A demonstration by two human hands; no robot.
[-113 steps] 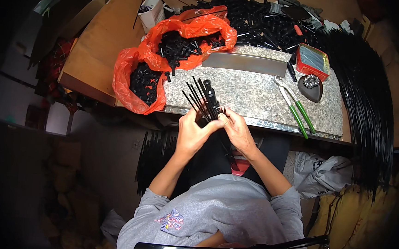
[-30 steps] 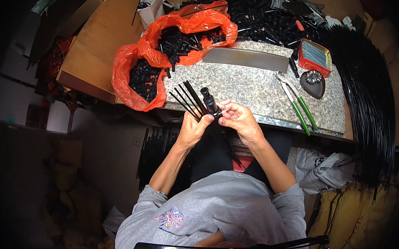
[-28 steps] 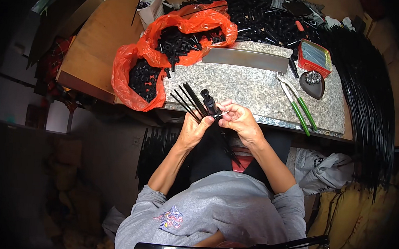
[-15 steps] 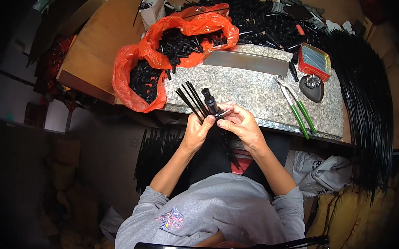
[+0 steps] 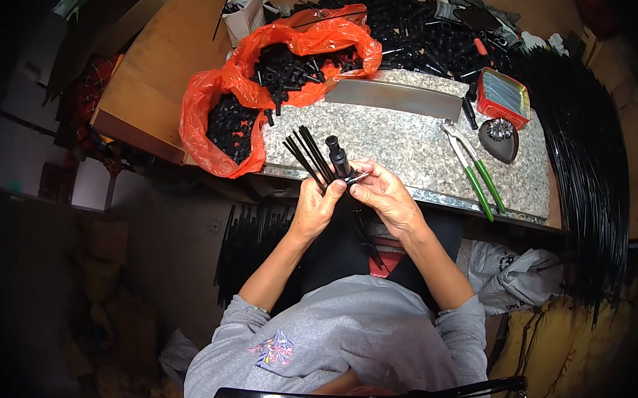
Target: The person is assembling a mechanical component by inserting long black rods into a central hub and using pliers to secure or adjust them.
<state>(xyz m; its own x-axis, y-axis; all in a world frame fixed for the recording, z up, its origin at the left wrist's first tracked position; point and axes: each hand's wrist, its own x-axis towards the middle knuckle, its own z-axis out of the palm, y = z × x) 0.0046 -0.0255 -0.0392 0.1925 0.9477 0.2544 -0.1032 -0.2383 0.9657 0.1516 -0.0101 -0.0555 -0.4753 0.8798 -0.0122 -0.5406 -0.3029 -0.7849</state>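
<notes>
My left hand (image 5: 316,212) is closed round several thin black rods (image 5: 306,154), which fan out above its fingers. A black tubular part (image 5: 337,154) with a stepped, knobbed top stands up between my two hands, slightly tilted. Against the lower end of this tube, my right hand (image 5: 387,199) pinches a small, thin, shiny piece (image 5: 360,177) between thumb and fingers. What that piece is, I cannot make out. More of the black rods hang below my hands over my lap, and my fingers hide where they meet the tube.
Orange plastic bags (image 5: 191,120) of small black parts stand on the speckled stone slab (image 5: 404,146). A metal strip (image 5: 392,98), green-handled pliers (image 5: 476,173), a red box (image 5: 481,104) and a dark dish (image 5: 502,147) of shiny bits lie rightward. Long black rods (image 5: 588,159) drape off the right side.
The tubular part has shifted very slightly to the right and its tilt has changed a little. My right fingers have moved slightly at its lower end. Both grips stay the same.
</notes>
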